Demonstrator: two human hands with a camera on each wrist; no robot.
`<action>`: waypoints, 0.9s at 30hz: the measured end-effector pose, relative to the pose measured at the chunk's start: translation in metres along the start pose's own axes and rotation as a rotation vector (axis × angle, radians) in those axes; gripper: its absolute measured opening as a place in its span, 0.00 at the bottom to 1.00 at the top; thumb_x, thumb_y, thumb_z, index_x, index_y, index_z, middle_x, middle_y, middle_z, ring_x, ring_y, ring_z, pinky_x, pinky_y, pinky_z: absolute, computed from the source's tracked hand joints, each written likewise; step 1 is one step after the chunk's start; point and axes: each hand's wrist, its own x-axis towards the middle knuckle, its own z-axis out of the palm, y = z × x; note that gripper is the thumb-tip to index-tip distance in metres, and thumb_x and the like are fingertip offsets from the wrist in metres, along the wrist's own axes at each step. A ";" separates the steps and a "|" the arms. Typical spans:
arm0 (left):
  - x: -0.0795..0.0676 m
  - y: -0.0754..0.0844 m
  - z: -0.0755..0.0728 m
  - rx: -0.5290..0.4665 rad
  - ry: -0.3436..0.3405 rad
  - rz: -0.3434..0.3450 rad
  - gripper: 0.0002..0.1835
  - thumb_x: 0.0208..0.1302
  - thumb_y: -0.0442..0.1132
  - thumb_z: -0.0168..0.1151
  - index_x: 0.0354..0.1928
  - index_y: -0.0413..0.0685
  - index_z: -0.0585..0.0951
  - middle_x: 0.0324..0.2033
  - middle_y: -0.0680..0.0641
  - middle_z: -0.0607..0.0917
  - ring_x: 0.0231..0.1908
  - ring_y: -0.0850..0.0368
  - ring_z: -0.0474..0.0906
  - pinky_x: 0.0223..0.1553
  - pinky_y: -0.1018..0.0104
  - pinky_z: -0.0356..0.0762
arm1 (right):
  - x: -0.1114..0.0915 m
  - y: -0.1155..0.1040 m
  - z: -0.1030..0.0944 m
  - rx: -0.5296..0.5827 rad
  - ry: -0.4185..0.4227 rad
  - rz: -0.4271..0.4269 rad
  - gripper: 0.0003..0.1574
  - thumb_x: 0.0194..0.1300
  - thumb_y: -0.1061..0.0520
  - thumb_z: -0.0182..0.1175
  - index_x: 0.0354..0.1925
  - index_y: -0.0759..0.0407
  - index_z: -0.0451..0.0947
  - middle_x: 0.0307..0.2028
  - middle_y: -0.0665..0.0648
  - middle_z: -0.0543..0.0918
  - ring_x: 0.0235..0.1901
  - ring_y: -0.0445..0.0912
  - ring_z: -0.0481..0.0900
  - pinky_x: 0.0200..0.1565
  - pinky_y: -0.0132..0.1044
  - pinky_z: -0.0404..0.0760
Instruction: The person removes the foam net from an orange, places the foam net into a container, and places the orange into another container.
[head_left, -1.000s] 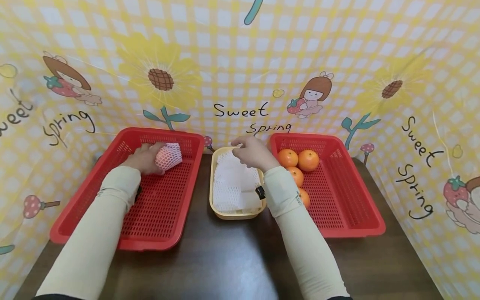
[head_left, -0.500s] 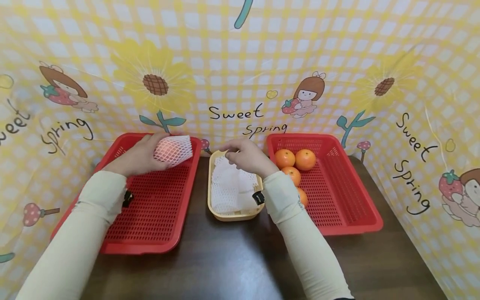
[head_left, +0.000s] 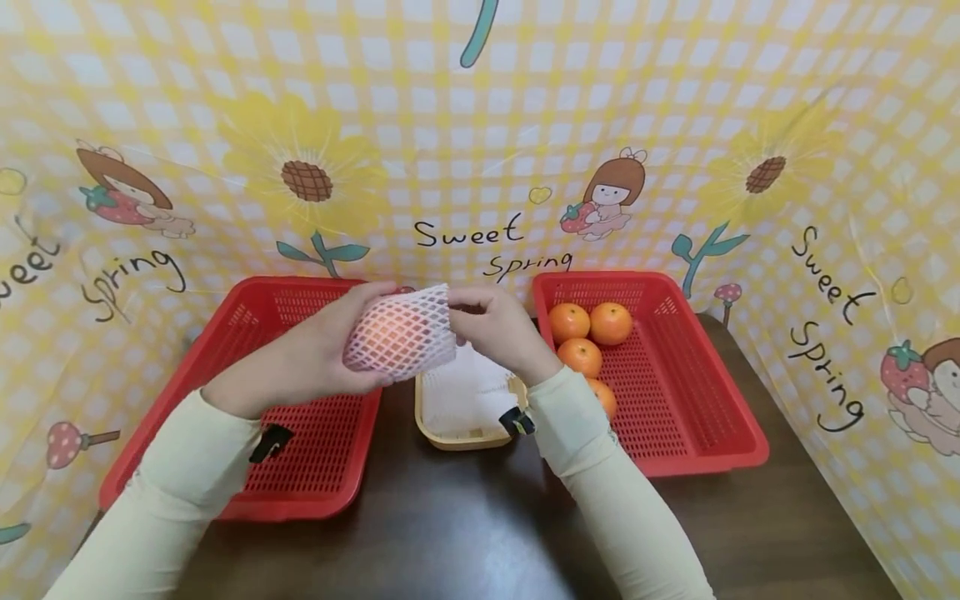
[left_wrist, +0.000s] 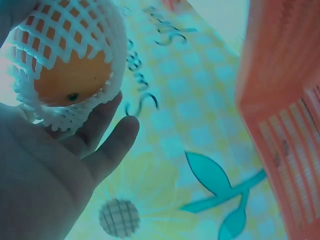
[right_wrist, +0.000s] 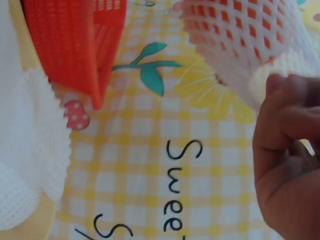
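Note:
My left hand [head_left: 315, 346] grips an orange [left_wrist: 75, 82] wrapped in a white foam net sleeve [head_left: 405, 333], held up between the left basket and the small tray. In the left wrist view the fruit's bare end with its stem mark shows at one end of the sleeve. At the sleeve's loose end, my right hand [head_left: 502, 329] pinches the rim with curled fingers; the right wrist view has these fingertips [right_wrist: 280, 87] right at the mesh edge. Below the hands is a small yellow tray [head_left: 442, 437] holding several flat white foam nets [head_left: 465, 396].
A red plastic basket [head_left: 300, 500] stands at the left, partly behind my left arm. At the right, another red basket [head_left: 712, 458] holds several unwrapped oranges [head_left: 580, 357] along its left side. A yellow checked cloth [head_left: 480, 125] forms the walls around the brown table [head_left: 420, 542].
My left hand has lifted the netted orange out of the left basket and carried it right, toward me. My right hand has moved slightly and now meets the sleeve's loose end.

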 end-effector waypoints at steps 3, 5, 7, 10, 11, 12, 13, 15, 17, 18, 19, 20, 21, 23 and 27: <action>-0.002 0.007 0.006 -0.026 -0.020 0.016 0.55 0.51 0.41 0.81 0.75 0.52 0.55 0.64 0.46 0.69 0.57 0.50 0.70 0.55 0.48 0.76 | -0.013 -0.003 0.002 0.007 0.060 -0.077 0.13 0.67 0.67 0.58 0.46 0.67 0.87 0.38 0.57 0.85 0.30 0.46 0.80 0.32 0.35 0.82; -0.003 0.010 0.009 -0.046 -0.020 0.018 0.55 0.51 0.41 0.81 0.75 0.53 0.54 0.64 0.46 0.69 0.57 0.50 0.69 0.54 0.49 0.77 | -0.021 -0.004 0.003 -0.007 0.061 -0.099 0.14 0.66 0.69 0.56 0.46 0.70 0.86 0.41 0.59 0.86 0.35 0.44 0.81 0.39 0.37 0.83; -0.003 0.014 0.010 -0.064 -0.013 0.020 0.55 0.52 0.41 0.80 0.76 0.54 0.54 0.64 0.47 0.69 0.57 0.51 0.69 0.53 0.50 0.77 | -0.026 -0.005 0.004 -0.016 0.045 -0.083 0.15 0.65 0.69 0.56 0.47 0.70 0.84 0.42 0.60 0.85 0.37 0.44 0.81 0.41 0.38 0.83; -0.002 0.017 0.011 -0.074 -0.004 0.020 0.55 0.53 0.41 0.80 0.76 0.55 0.54 0.63 0.48 0.69 0.56 0.52 0.69 0.52 0.52 0.78 | -0.030 -0.003 0.003 -0.013 0.009 -0.021 0.16 0.63 0.69 0.56 0.48 0.70 0.82 0.42 0.60 0.85 0.38 0.44 0.81 0.43 0.37 0.83; -0.002 0.018 0.011 -0.081 -0.004 0.017 0.54 0.53 0.42 0.79 0.76 0.55 0.54 0.63 0.48 0.69 0.56 0.52 0.70 0.51 0.52 0.79 | -0.030 -0.002 0.002 -0.006 -0.003 0.000 0.17 0.62 0.68 0.56 0.49 0.70 0.81 0.43 0.60 0.84 0.39 0.44 0.81 0.43 0.37 0.83; -0.002 0.018 0.012 -0.083 -0.004 0.014 0.54 0.54 0.43 0.79 0.76 0.55 0.54 0.63 0.47 0.69 0.56 0.52 0.70 0.51 0.53 0.79 | -0.031 -0.001 0.001 0.007 -0.015 0.020 0.18 0.63 0.67 0.57 0.51 0.70 0.81 0.44 0.61 0.84 0.40 0.45 0.82 0.44 0.38 0.83; -0.002 0.019 0.012 -0.083 -0.002 0.010 0.54 0.54 0.43 0.79 0.76 0.55 0.54 0.63 0.47 0.69 0.55 0.52 0.70 0.50 0.53 0.79 | -0.032 0.000 0.001 0.021 -0.032 0.033 0.19 0.63 0.66 0.58 0.52 0.70 0.80 0.45 0.61 0.84 0.41 0.46 0.82 0.45 0.38 0.83; -0.002 0.020 0.013 -0.081 0.004 0.008 0.53 0.53 0.43 0.79 0.76 0.53 0.55 0.63 0.47 0.69 0.56 0.51 0.69 0.51 0.51 0.79 | -0.033 0.002 0.001 0.036 -0.066 0.053 0.21 0.64 0.64 0.60 0.55 0.69 0.79 0.48 0.60 0.84 0.42 0.47 0.83 0.46 0.39 0.83; -0.002 0.022 0.014 -0.068 0.021 0.016 0.53 0.53 0.43 0.80 0.76 0.51 0.56 0.65 0.45 0.68 0.58 0.50 0.68 0.54 0.49 0.77 | -0.034 0.003 0.002 0.041 -0.103 0.049 0.24 0.65 0.62 0.62 0.58 0.67 0.77 0.50 0.59 0.83 0.44 0.48 0.83 0.49 0.40 0.82; -0.002 0.022 0.015 -0.064 0.033 0.024 0.53 0.53 0.44 0.80 0.76 0.50 0.57 0.66 0.45 0.68 0.59 0.49 0.68 0.56 0.47 0.75 | -0.035 0.004 0.003 0.041 -0.114 0.049 0.25 0.65 0.61 0.63 0.59 0.66 0.76 0.51 0.59 0.83 0.45 0.48 0.82 0.50 0.40 0.82; -0.003 0.023 0.016 -0.058 0.046 0.033 0.52 0.53 0.44 0.80 0.76 0.49 0.58 0.67 0.44 0.68 0.60 0.49 0.68 0.57 0.46 0.74 | -0.035 0.004 0.004 0.048 -0.125 0.044 0.27 0.64 0.61 0.64 0.60 0.66 0.75 0.52 0.59 0.82 0.46 0.48 0.82 0.51 0.40 0.81; -0.003 0.023 0.017 -0.054 0.058 0.037 0.52 0.53 0.44 0.80 0.75 0.49 0.59 0.67 0.44 0.68 0.61 0.49 0.68 0.58 0.45 0.73 | -0.035 0.004 0.004 0.056 -0.129 0.043 0.28 0.64 0.61 0.64 0.62 0.66 0.74 0.53 0.59 0.81 0.47 0.48 0.81 0.52 0.40 0.81; -0.004 0.024 0.018 -0.051 0.073 0.042 0.51 0.53 0.45 0.80 0.75 0.48 0.60 0.68 0.44 0.68 0.61 0.48 0.68 0.59 0.44 0.72 | -0.036 0.004 0.005 0.060 -0.126 0.041 0.29 0.64 0.62 0.64 0.62 0.67 0.73 0.53 0.60 0.81 0.48 0.48 0.80 0.53 0.40 0.80; -0.005 0.026 0.020 -0.050 0.108 0.053 0.50 0.52 0.44 0.81 0.74 0.48 0.63 0.67 0.44 0.70 0.61 0.48 0.70 0.58 0.44 0.73 | -0.037 0.004 0.006 0.084 -0.110 0.038 0.30 0.63 0.62 0.65 0.63 0.68 0.72 0.54 0.61 0.80 0.49 0.49 0.79 0.54 0.41 0.79; -0.006 0.027 0.022 -0.017 0.218 0.104 0.46 0.48 0.39 0.82 0.71 0.46 0.69 0.64 0.45 0.75 0.58 0.51 0.75 0.54 0.54 0.78 | -0.039 0.003 0.006 0.134 -0.049 0.025 0.34 0.62 0.63 0.65 0.65 0.67 0.69 0.56 0.62 0.78 0.51 0.50 0.78 0.55 0.42 0.79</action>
